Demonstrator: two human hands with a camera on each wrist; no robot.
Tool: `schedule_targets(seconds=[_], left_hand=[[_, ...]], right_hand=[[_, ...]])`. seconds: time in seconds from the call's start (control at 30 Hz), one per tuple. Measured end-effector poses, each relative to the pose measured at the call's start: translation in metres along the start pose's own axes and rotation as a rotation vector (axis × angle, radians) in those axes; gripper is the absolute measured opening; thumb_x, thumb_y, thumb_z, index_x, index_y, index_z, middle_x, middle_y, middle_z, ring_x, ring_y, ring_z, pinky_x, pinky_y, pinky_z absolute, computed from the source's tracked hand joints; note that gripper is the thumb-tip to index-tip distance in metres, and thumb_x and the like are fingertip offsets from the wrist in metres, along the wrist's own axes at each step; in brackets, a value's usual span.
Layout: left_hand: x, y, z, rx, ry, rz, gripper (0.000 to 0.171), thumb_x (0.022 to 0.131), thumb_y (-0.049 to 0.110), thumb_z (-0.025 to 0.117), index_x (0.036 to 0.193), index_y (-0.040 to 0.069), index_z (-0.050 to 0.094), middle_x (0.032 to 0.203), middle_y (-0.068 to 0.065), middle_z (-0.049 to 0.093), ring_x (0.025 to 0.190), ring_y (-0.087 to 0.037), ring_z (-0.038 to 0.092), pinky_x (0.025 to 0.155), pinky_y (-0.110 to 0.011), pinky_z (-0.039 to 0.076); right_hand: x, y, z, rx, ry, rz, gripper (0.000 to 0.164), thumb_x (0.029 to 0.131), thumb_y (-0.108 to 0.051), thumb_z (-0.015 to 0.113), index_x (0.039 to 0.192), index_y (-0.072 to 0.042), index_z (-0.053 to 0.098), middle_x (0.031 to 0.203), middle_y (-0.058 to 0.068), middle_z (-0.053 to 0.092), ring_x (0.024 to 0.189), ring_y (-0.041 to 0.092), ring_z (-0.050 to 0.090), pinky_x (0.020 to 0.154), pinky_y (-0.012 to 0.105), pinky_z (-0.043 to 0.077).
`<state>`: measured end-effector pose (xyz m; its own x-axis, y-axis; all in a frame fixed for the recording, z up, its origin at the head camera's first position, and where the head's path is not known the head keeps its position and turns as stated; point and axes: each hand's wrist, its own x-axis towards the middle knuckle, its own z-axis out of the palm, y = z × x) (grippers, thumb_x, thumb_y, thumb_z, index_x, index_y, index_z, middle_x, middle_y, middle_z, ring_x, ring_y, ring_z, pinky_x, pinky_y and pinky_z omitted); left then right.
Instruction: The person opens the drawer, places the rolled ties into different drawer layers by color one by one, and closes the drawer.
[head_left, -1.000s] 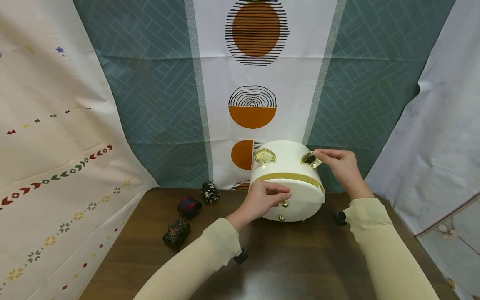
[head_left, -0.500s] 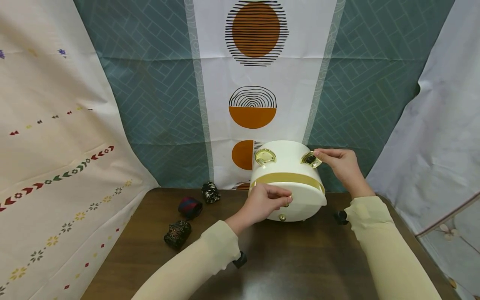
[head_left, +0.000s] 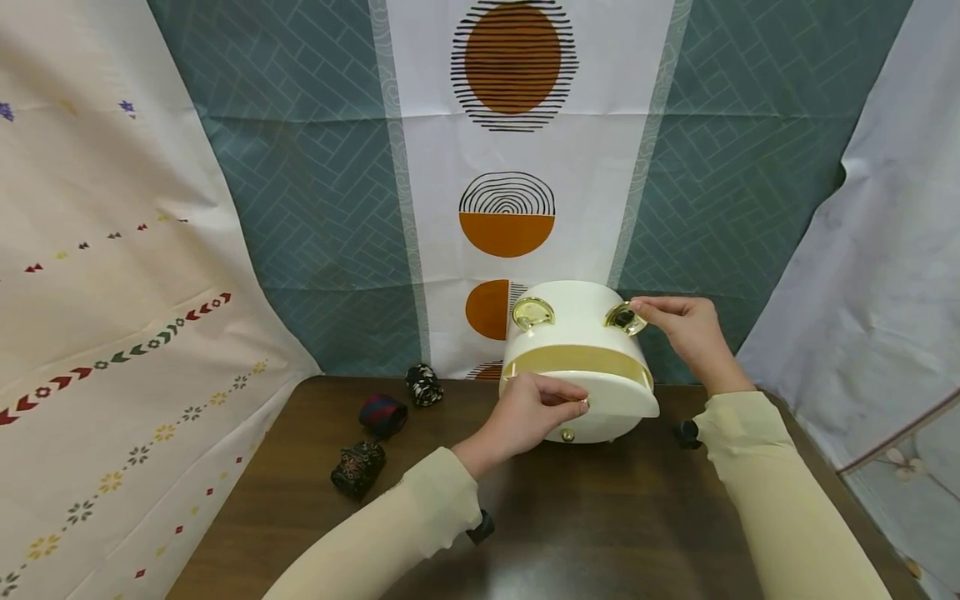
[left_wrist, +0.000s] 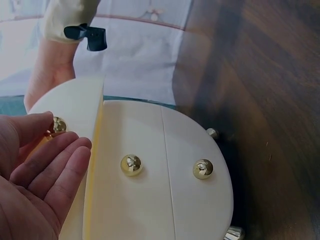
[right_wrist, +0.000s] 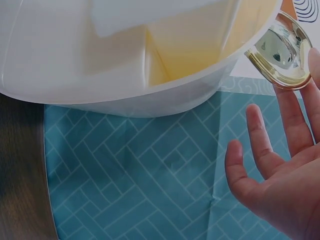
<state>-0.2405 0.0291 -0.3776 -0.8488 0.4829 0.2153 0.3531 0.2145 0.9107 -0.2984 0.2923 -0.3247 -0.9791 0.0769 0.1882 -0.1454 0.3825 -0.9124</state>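
A white rounded box (head_left: 570, 293) with small drawers and gold ear-like rings stands at the back of the table. My left hand (head_left: 519, 417) pinches the round gold knob (left_wrist: 58, 125) of the top drawer (head_left: 618, 398), which is pulled partly out. Two lower knobs show in the left wrist view, the middle knob (left_wrist: 131, 164) and the bottom knob (left_wrist: 203, 169). My right hand (head_left: 684, 329) grips the right gold ring (head_left: 624, 318) between thumb and fingers, its other fingers spread. The left gold ring (head_left: 533, 313) is untouched. Part of the yellowish inside shows behind the drawer front.
Left of the box on the brown table (head_left: 592, 525) lie three rolled cloths: a black-and-white roll (head_left: 424, 385), a red-and-blue striped roll (head_left: 383, 415) and a dark patterned roll (head_left: 358, 469). A patterned curtain (head_left: 322, 208) hangs close behind the box.
The left hand has drawn the top drawer outward toward me, and the gap above its front has widened. The right hand has stayed at the ring.
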Motion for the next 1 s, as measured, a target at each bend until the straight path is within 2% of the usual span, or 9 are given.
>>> schedule_targets(seconds=[0.3, 0.5, 0.73, 1.0], left_hand=[[-0.005, 0.004, 0.003, -0.009, -0.006, -0.008, 0.016, 0.082, 0.023, 0.073, 0.096, 0.018, 0.075, 0.087, 0.01, 0.073, 0.08, -0.002, 0.067, 0.067, -0.022, 0.056], [-0.008, 0.003, 0.006, 0.01, 0.005, 0.01, 0.016, 0.082, 0.026, 0.072, 0.096, 0.02, 0.075, 0.087, 0.013, 0.072, 0.081, 0.0, 0.067, 0.067, -0.022, 0.055], [-0.012, 0.004, 0.008, 0.007, 0.016, 0.013, 0.015, 0.081, 0.025, 0.073, 0.096, 0.021, 0.076, 0.087, 0.013, 0.072, 0.08, 0.0, 0.067, 0.067, -0.021, 0.055], [-0.017, 0.007, 0.01, 0.025, 0.015, 0.011, 0.015, 0.082, 0.025, 0.072, 0.096, 0.02, 0.075, 0.088, 0.013, 0.072, 0.078, 0.001, 0.066, 0.066, -0.02, 0.054]], right_hand=[[0.001, -0.001, -0.001, -0.011, -0.005, 0.011, 0.056, 0.078, -0.051, 0.069, 0.116, -0.009, 0.067, 0.093, -0.026, 0.067, 0.11, 0.005, 0.052, 0.106, 0.05, 0.034], [0.003, 0.001, -0.002, -0.006, -0.015, 0.016, 0.057, 0.079, -0.05, 0.068, 0.117, -0.007, 0.066, 0.091, -0.027, 0.066, 0.109, 0.005, 0.052, 0.107, 0.05, 0.034], [0.005, 0.002, -0.002, 0.001, -0.019, 0.029, 0.058, 0.078, -0.05, 0.069, 0.117, -0.007, 0.065, 0.09, -0.028, 0.066, 0.118, 0.015, 0.05, 0.107, 0.051, 0.033], [0.004, 0.003, -0.002, 0.015, -0.022, 0.034, 0.059, 0.078, -0.049, 0.07, 0.117, -0.006, 0.065, 0.089, -0.028, 0.066, 0.12, 0.017, 0.049, 0.108, 0.052, 0.031]])
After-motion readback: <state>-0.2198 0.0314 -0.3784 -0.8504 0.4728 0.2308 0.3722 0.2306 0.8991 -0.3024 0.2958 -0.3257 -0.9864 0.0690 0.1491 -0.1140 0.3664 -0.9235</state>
